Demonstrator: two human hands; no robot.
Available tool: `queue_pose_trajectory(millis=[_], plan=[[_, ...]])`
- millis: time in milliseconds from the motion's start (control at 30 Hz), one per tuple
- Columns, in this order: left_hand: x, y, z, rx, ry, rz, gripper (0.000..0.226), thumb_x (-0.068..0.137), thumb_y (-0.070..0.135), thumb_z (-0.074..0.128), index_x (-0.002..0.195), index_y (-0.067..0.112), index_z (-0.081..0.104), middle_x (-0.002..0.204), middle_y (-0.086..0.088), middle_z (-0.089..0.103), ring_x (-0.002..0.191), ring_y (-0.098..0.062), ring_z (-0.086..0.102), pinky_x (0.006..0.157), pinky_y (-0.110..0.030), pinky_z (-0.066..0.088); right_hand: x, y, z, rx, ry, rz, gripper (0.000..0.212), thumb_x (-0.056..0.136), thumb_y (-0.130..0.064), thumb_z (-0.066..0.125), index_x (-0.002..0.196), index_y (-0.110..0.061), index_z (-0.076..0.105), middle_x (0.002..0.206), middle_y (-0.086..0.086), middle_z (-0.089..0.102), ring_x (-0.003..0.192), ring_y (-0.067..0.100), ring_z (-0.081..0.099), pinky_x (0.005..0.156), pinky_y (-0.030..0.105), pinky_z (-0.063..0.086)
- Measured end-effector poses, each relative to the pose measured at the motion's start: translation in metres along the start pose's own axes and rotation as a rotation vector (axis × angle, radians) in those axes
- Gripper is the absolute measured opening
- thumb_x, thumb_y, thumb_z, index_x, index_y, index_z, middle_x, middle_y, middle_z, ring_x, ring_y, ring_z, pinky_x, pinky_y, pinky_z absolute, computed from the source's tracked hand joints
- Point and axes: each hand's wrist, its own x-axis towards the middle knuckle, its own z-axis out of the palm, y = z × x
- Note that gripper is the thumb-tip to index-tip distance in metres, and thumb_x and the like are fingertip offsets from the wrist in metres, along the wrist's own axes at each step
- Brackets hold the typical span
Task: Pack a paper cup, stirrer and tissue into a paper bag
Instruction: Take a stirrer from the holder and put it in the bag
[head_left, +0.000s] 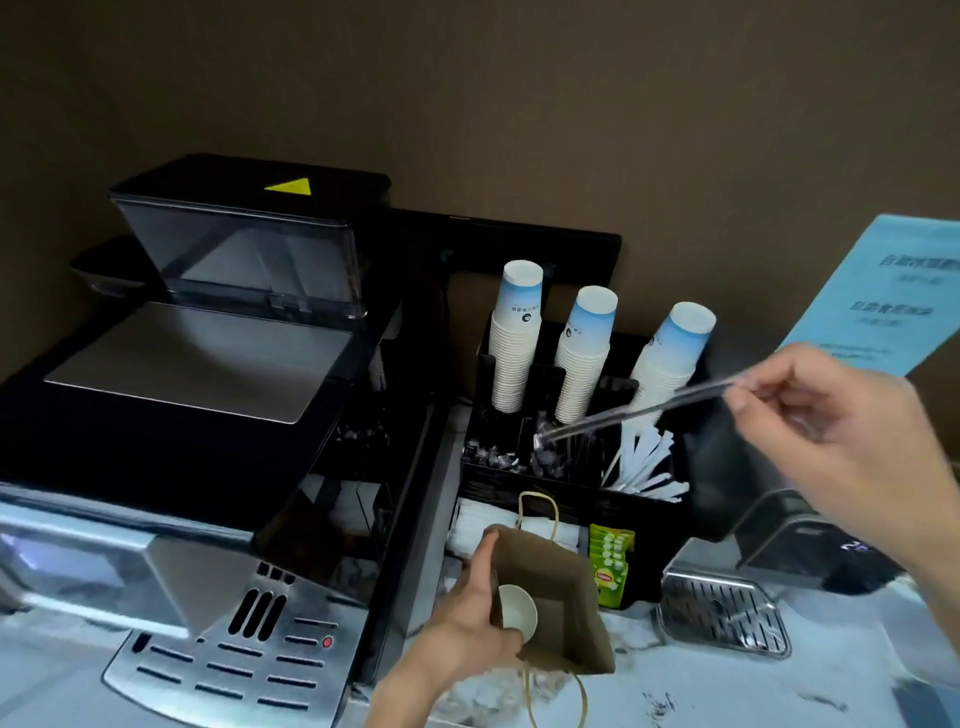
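**Stirrer coming out, cup already in the bag**

Marble-look tabletop (857, 670) runs along a dark brown wall, and it is crowded, so the hands have little free room.

Nearest, the left hand (475, 608) holds the near-left edge of the paper bag (566, 587), fingers curled over the rim to keep its mouth open. The paper cup (517, 613) sits inside, on the left. The bag is thin and floppy; it could fold shut or tip if let go, so the rim is a good place to hold. The cup is light and squashes easily.

Beside the bag on the left is a coffee machine (197, 467); on the right, a metal drip tray (722, 613).

Farther back, the right hand (831, 410) pinches the top end of a clear stirrer (639, 410) between thumb and fingertips. Its low end is just above a slot of the black organizer (571, 488). The stirrer looks thin, light and slippery, maybe bendy. Aim it tip-first into the bag.

No tissue is in the bag as far as I can see. Behind stand three cup stacks (582, 353).
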Motion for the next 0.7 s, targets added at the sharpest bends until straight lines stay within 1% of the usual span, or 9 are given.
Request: queue_pose_trajectory(millis=[67,167,233,367,400,467,533,633,700], plan=[[0.0,0.0,0.001,-0.006,0.007,0.0,0.116,0.073,0.019,0.07,0.144,0.056,-0.014,0.144,0.0,0.046,0.121,-0.027,0.055,0.103,-0.044,0.05,-0.011,-0.015,-0.014,-0.003,-0.095,-0.063,0.01,0.086,-0.036,0.067,0.079,-0.031,0.062,0.074,-0.006,0.067,0.057,0.013,0.06,0.05,0.018,0.046],[0.001,0.0,0.001,-0.005,0.014,-0.01,0.117,0.073,0.018,0.07,0.141,0.06,-0.014,0.137,-0.001,0.05,0.116,-0.026,0.058,0.1,-0.043,0.053,-0.027,-0.014,0.0,-0.145,-0.351,-0.174,0.008,0.081,-0.028,0.065,0.076,-0.028,0.059,0.061,-0.015,0.056,0.056,0.0,0.054,0.05,0.012,0.04],[0.001,0.0,0.001,-0.012,0.004,-0.013,0.118,0.073,0.016,0.072,0.145,0.056,-0.014,0.14,0.0,0.047,0.12,-0.025,0.055,0.103,-0.042,0.051,-0.041,-0.003,0.027,-0.174,-0.583,-0.149,0.014,0.083,-0.023,0.066,0.077,-0.027,0.055,0.064,-0.021,0.05,0.059,-0.002,0.051,0.053,0.013,0.042],[-0.001,0.0,-0.001,-0.012,0.003,-0.014,0.119,0.073,0.019,0.073,0.146,0.055,-0.013,0.142,-0.002,0.046,0.123,-0.025,0.053,0.104,-0.039,0.05,-0.065,0.021,0.088,-0.235,-0.92,-0.046,0.014,0.09,-0.032,0.05,0.079,-0.032,0.042,0.076,-0.016,0.05,0.064,0.0,0.048,0.054,0.016,0.039],[-0.002,-0.001,-0.002,-0.005,0.006,-0.013,0.118,0.073,0.02,0.073,0.145,0.055,-0.013,0.14,-0.005,0.048,0.121,-0.025,0.055,0.102,-0.036,0.051,-0.069,0.024,0.102,-0.232,-0.971,-0.03,0.014,0.091,-0.033,0.048,0.079,-0.032,0.041,0.078,-0.014,0.052,0.065,0.001,0.05,0.053,0.018,0.04],[-0.002,-0.001,-0.002,0.007,-0.001,-0.008,0.118,0.073,0.022,0.073,0.146,0.053,-0.015,0.138,-0.008,0.052,0.118,-0.025,0.058,0.098,-0.034,0.053,-0.074,0.027,0.129,-0.199,-1.022,0.001,0.012,0.091,-0.031,0.047,0.08,-0.03,0.043,0.082,-0.006,0.059,0.069,0.011,0.06,0.057,0.034,0.051],[-0.001,0.0,-0.002,0.003,-0.014,-0.001,0.12,0.073,0.024,0.074,0.147,0.049,-0.016,0.137,-0.005,0.052,0.117,-0.022,0.059,0.101,-0.037,0.051,-0.077,0.031,0.154,-0.157,-1.061,0.062,0.01,0.092,-0.029,0.047,0.084,-0.024,0.047,0.083,0.0,0.06,0.072,0.022,0.067,0.059,0.046,0.055],[0.0,0.002,-0.003,-0.033,-0.024,0.009,0.122,0.071,0.03,0.077,0.149,0.045,-0.015,0.14,0.0,0.049,0.12,-0.019,0.056,0.107,-0.038,0.048,-0.082,0.039,0.181,-0.112,-1.103,0.164,0.01,0.093,-0.025,0.051,0.089,-0.016,0.052,0.089,0.01,0.064,0.081,0.03,0.069,0.068,0.048,0.058],[0.0,0.003,-0.003,-0.026,-0.017,0.01,0.12,0.071,0.026,0.076,0.149,0.047,-0.014,0.143,0.002,0.045,0.12,-0.018,0.056,0.106,-0.037,0.048,-0.083,0.044,0.197,-0.154,-1.112,0.169,0.01,0.092,-0.024,0.052,0.09,-0.014,0.054,0.089,0.013,0.064,0.078,0.032,0.065,0.065,0.042,0.054]])
